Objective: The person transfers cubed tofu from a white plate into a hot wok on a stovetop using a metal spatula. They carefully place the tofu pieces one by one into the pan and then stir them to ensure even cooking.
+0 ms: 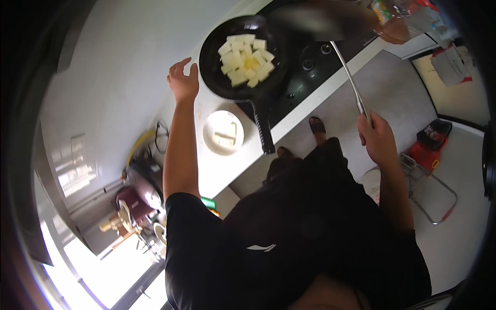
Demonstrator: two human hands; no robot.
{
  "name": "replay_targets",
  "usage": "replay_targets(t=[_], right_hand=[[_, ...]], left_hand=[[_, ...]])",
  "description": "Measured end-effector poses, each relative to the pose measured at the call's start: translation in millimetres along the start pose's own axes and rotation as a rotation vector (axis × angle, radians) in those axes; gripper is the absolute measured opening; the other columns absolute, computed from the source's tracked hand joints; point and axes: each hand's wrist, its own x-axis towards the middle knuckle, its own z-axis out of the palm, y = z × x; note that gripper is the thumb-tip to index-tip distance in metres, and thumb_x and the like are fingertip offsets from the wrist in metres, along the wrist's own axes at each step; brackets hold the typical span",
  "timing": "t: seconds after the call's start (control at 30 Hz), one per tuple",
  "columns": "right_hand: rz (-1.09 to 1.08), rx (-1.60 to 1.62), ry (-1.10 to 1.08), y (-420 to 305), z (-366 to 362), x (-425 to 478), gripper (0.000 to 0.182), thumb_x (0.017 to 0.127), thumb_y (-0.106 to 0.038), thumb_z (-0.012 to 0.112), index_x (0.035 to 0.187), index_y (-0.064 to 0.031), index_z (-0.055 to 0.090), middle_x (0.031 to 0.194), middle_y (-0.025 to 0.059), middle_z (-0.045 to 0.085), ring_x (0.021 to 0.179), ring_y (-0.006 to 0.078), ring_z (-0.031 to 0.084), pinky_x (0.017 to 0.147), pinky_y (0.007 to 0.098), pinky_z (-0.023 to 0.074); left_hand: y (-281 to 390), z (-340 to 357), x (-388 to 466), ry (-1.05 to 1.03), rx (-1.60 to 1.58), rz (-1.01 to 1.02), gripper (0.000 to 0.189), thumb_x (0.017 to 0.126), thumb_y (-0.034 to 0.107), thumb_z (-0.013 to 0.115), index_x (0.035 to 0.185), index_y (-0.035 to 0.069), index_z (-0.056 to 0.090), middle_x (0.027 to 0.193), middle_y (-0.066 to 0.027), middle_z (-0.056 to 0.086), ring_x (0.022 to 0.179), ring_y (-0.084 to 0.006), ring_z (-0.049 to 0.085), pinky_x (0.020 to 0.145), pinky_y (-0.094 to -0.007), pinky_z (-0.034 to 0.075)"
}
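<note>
A black frying pan [211,73] sits on the black cooktop [298,89], its ridged handle pointing towards me. Pale rectangular pieces, possibly tofu, lie heaped in it, with a yellow patch among them. My left hand [184,79] is raised just left of the pan's rim, fingers apart, holding nothing. My right hand [376,135] grips the metal handle of a long utensil [350,79]. The utensil's upper end overlaps a dark, blurred shape above the cooktop, so its head cannot be made out. A white bowl [208,145] with a few pale slabs stands on the counter below the pan.
The white counter edge [323,91] runs diagonally past the cooktop's two knobs. Plastic packages [401,19] lie at the upper right. A red item with black cloth [430,145] and a metal-framed object [445,193] are at the right. Appliances [143,178] stand at the left.
</note>
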Motion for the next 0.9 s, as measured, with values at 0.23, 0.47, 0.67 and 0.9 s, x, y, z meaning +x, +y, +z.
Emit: replay_targets(t=[0.23,0.47,0.67,0.9], right_hand=[[-0.105,0.059,-0.187,-10,36,12,0.039,0.103,-0.04,0.063,0.081,-0.0083,0.054,0.066,-0.0052,0.046,0.058,0.0051,0.044,0.053,0.0257,0.0372],[-0.116,-0.021,-0.23,-21,47,7,0.04,0.103,-0.04,0.064,0.082,-0.008,0.054,0.067,-0.0053,0.048,0.059,0.0046,0.045,0.053,0.025,0.0374],[-0.098,-0.036,-0.2,-18,49,0,0.04,0.103,-0.041,0.063,0.083,-0.008,0.056,0.067,-0.0049,0.05,0.059,0.005,0.046,0.054,0.0249,0.0383],[-0.109,-0.027,-0.201,-17,47,-3,0.039,0.103,-0.042,0.063,0.084,-0.0079,0.057,0.067,-0.0046,0.049,0.059,0.0057,0.047,0.055,0.025,0.0387]], left_hand=[[-63,-19,-196,-0.384,0.02,-0.371,0.034,0.09,0.03,0.073,0.119,0.014,0.074,0.118,-0.0091,0.071,0.101,-0.0293,0.068,0.096,-0.0415,0.054],[-65,-10,-258,-0.812,0.544,-0.391,0.059,0.088,0.023,0.067,0.145,0.028,0.054,0.163,-0.0025,0.03,0.145,-0.0316,0.033,0.116,-0.0507,0.033],[-79,-21,-255,-0.836,0.537,-0.26,0.046,0.088,0.025,0.071,0.133,0.023,0.062,0.161,-0.0036,0.032,0.142,-0.0305,0.035,0.113,-0.0502,0.034],[-81,-28,-258,-0.827,0.456,-0.279,0.025,0.088,0.028,0.074,0.11,0.018,0.068,0.124,-0.0039,0.067,0.125,-0.0284,0.054,0.107,-0.0484,0.039]])
